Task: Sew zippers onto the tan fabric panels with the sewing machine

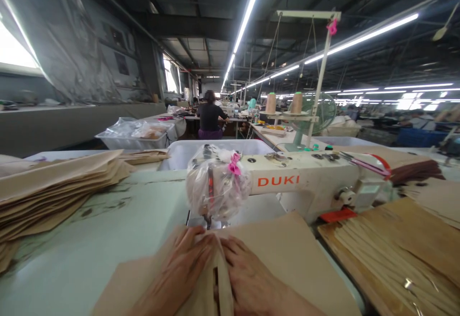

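A beige fabric piece (280, 239) lies under the needle area of a white DUKI sewing machine (309, 174). My left hand (179, 268) grips the fabric just left of a raised fold, its fingers bent and close together. On the other side of the fold, my right hand (247, 273) has its fingers closed against the cloth. Between my hands runs a folded strip (223, 287) with a dark narrow slit. A clear plastic bag tied with pink covers the machine head (219, 182), and the needle is largely hidden.
Stacked beige pieces (53, 191) lie on the left of the pale green table (140, 210). A wooden board (330, 237) with more fabric is at the right. Thread cones (296, 103) stand behind the machine. A person (210, 117) sits farther ahead.
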The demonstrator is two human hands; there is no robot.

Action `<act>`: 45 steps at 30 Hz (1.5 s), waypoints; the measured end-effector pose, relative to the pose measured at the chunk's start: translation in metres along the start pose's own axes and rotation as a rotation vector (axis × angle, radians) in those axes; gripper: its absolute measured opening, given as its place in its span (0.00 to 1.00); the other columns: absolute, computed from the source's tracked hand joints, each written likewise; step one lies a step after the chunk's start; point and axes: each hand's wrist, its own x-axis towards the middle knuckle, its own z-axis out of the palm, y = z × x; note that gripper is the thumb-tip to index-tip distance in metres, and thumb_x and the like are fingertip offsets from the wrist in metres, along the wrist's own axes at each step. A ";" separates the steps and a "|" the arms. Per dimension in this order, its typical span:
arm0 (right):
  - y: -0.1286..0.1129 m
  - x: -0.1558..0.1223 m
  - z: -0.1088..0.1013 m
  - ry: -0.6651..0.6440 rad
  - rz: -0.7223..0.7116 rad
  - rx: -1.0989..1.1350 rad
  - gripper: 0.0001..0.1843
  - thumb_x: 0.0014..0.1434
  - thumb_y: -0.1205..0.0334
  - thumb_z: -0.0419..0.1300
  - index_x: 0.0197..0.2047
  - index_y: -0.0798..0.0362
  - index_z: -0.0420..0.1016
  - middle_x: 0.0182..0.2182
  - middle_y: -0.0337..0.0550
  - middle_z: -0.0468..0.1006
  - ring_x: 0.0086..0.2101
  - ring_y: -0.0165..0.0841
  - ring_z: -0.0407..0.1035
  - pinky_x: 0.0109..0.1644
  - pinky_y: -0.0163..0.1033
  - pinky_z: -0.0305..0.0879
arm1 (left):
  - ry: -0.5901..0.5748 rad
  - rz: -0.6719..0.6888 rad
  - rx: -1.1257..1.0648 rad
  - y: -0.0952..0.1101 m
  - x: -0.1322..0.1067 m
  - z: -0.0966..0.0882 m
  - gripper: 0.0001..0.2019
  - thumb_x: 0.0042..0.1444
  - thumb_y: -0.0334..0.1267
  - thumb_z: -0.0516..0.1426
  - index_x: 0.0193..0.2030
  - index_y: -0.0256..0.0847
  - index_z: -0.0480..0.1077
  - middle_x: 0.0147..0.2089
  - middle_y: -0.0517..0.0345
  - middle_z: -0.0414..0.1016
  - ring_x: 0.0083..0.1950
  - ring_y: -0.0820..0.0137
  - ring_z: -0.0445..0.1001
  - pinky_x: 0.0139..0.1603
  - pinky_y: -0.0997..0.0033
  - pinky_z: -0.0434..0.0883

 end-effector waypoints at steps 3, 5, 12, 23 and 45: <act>0.003 0.002 0.004 0.038 -0.034 -0.032 0.34 0.54 0.62 0.58 0.65 0.55 0.64 0.65 0.51 0.65 0.65 0.41 0.54 0.73 0.46 0.40 | -0.010 0.099 0.024 -0.001 0.027 -0.009 0.17 0.70 0.43 0.47 0.49 0.48 0.78 0.47 0.54 0.78 0.52 0.63 0.74 0.57 0.61 0.73; 0.004 0.003 0.005 0.075 -0.060 -0.035 0.33 0.53 0.63 0.58 0.63 0.53 0.66 0.64 0.49 0.66 0.66 0.40 0.54 0.73 0.45 0.40 | -0.014 0.126 0.021 0.000 0.032 -0.014 0.17 0.70 0.42 0.48 0.45 0.47 0.78 0.45 0.56 0.79 0.51 0.65 0.75 0.56 0.62 0.73; -0.001 -0.010 0.009 0.065 -0.068 -0.049 0.31 0.57 0.64 0.56 0.65 0.51 0.64 0.69 0.45 0.57 0.67 0.38 0.51 0.74 0.45 0.39 | 0.109 0.207 0.316 0.010 -0.036 -0.007 0.22 0.65 0.46 0.54 0.64 0.45 0.66 0.63 0.54 0.73 0.61 0.60 0.73 0.59 0.59 0.74; -0.007 -0.009 0.007 0.047 0.007 -0.061 0.31 0.57 0.66 0.55 0.65 0.50 0.64 0.67 0.45 0.62 0.66 0.37 0.54 0.74 0.44 0.38 | -0.048 0.091 0.249 -0.003 -0.033 0.004 0.25 0.68 0.49 0.49 0.70 0.53 0.55 0.68 0.55 0.67 0.68 0.58 0.64 0.68 0.34 0.56; -0.004 0.001 -0.007 -0.046 0.079 -0.127 0.28 0.72 0.49 0.44 0.64 0.60 0.66 0.65 0.54 0.64 0.66 0.40 0.54 0.72 0.49 0.43 | -0.195 -0.167 0.048 -0.007 -0.003 -0.016 0.26 0.70 0.48 0.39 0.67 0.41 0.61 0.72 0.48 0.58 0.74 0.56 0.53 0.73 0.39 0.44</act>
